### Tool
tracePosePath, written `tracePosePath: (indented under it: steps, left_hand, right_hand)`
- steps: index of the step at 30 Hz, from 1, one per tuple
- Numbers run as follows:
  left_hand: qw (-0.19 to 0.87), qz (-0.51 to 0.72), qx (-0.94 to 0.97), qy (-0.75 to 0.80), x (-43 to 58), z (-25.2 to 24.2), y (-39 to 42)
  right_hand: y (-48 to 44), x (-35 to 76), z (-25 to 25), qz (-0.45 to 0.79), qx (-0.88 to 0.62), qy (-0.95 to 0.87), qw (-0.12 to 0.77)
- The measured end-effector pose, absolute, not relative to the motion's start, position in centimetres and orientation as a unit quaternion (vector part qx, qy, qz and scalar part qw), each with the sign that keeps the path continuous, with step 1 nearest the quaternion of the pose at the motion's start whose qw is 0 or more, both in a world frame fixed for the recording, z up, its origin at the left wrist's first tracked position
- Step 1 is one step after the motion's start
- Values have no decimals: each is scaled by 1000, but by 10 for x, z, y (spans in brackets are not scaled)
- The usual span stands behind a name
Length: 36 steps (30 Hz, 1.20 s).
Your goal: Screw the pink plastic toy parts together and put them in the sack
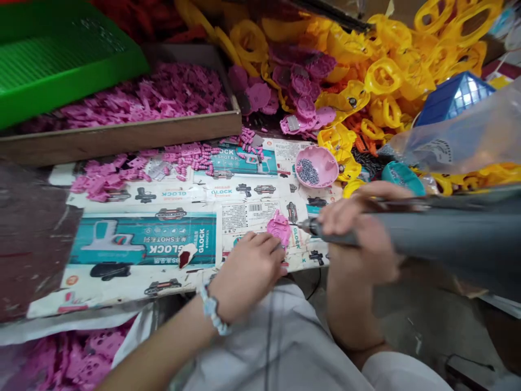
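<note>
My left hand (253,267), with a beaded bracelet at the wrist, holds a small pink plastic part (279,228) down on the cardboard by its near edge. The fingertips are curled over the part and partly hide it. In my right hand (358,231) is a grey power screwdriver (431,228), lying nearly level with its bit pointing left. The tip of the bit is at the right side of the pink part; whether it touches a screw is too small to tell. A pink bowl (329,163) of small screws (308,172) stands just beyond.
Printed cardboard (142,239) covers the table. A cardboard box (163,127) of pink pieces, a green tray (61,54) and loose pink parts (106,176) lie left. Yellow parts (382,76), a teal bowl (402,178) and a blue box (453,98) crowd the right. A bag (134,339) sits below.
</note>
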<state>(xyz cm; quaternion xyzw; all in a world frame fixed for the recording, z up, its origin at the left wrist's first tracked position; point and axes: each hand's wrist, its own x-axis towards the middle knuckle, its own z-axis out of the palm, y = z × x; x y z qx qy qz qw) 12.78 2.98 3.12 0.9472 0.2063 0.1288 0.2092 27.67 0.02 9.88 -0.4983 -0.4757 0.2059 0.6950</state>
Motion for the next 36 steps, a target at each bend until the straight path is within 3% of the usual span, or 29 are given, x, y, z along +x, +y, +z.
tracePosePath:
  steps: [2,5,11,18,24,29,36]
  left_hand:
    - [203,62,960,182,144,52,56]
    - [134,87,961,228,195,77,102]
    - [101,85,962,240,295,74,152]
    - [83,136,957,241,267,69,157]
    - [216,187,942,176,172,48,79]
    - [339,277,881,181,133,24,7]
    - [375,328,855,141,124,19,2]
  right_hand:
    - [-10,283,120,157,-451,-461,748]
    - [-25,296,135,99,-459,-422,775]
    - [-60,313,117,121,-474,-415,767]
    - [-78,313,119,108,-489,-405,765]
    - [-70,306,110,202,-475,-425,743]
    - [-86,289,137,360,-487,-508,612]
    - [-80,274,143,409,-488,-521,568]
